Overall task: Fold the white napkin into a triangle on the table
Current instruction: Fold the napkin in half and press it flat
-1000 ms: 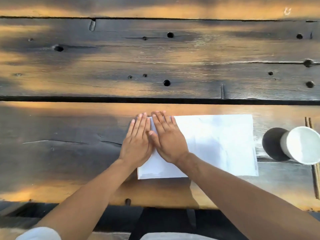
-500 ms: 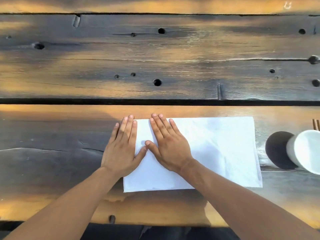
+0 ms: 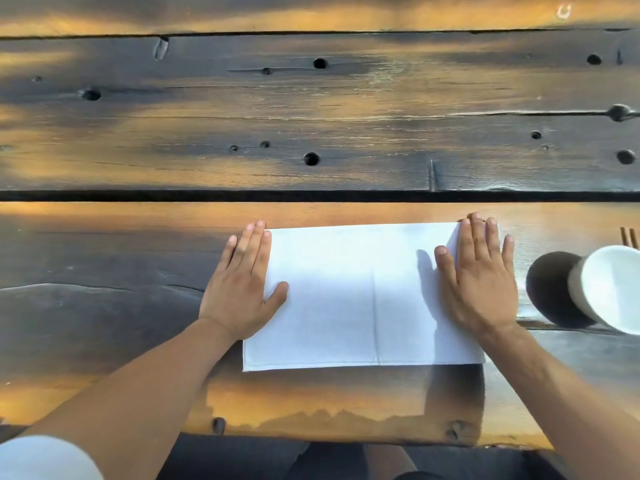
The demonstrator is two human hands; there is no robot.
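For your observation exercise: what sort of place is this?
Probably a dining or restaurant table: a white napkin lies on rustic wooden planks, with a white cup and what may be chopsticks beside it.

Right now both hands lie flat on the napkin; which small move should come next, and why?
Probably lift the right hand and pinch the napkin's far right corner to fold it diagonally. The napkin lies as a flat, smooth rectangle, with one vertical crease near its middle, so no triangle fold exists yet. The left hand, on the left edge, can hold it in place.

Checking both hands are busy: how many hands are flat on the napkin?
2. The left hand presses the napkin's left edge; the right hand presses its right edge, beside the cup.
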